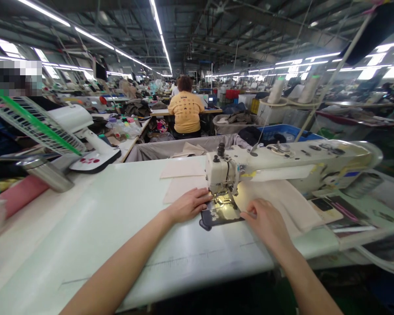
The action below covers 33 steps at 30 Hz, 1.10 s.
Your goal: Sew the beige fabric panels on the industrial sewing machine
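A white sewing machine (pixel 282 162) stands on the pale green table (pixel 118 210), its needle area lit over a metal plate (pixel 225 213). My left hand (pixel 190 204) lies flat left of the presser foot, fingertips at the plate's edge, fingers stretched out. To the right of the plate, my right hand (pixel 264 216) has thumb and fingers pinched together by the edge of a cream fabric piece (pixel 282 203); what is between the fingertips is hidden. More cream fabric (pixel 182 168) lies behind my left hand.
At the left are a white fan (pixel 95 151) and a steel bottle (pixel 47 175). A phone (pixel 323 204) and pink scissors (pixel 344 210) lie at the right. Behind the table are a fabric-lined bin (pixel 144 152), a blue crate (pixel 292 130) and a seated person (pixel 186 109) in yellow.
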{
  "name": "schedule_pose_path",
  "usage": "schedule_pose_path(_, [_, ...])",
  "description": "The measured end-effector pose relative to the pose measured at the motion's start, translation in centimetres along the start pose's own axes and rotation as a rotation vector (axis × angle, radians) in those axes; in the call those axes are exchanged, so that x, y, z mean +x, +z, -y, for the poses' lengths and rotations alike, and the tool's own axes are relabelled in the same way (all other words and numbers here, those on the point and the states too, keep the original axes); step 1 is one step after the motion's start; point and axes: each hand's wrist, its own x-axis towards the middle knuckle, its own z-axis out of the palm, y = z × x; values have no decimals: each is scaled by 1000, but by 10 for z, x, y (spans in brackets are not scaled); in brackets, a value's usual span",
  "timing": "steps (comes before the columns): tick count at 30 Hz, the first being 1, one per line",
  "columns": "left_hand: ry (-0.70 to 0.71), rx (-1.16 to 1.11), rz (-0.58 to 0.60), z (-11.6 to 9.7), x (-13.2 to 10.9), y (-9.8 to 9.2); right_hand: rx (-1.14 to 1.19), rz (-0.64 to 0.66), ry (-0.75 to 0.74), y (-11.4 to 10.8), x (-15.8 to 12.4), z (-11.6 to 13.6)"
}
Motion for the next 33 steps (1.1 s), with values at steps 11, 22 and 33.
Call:
schedule_pose_path(11, [-24,36,-27,-2,-3,4,93,50,-20,-4,3,-7])
schedule_pose_path(22, [-277,274,-36,-36,-20,4,231,107,8,-8,4,-11])
schedule_pose_path(33, [-592,368,-100,-38,0,0,237,92,58,-12,6,-14])
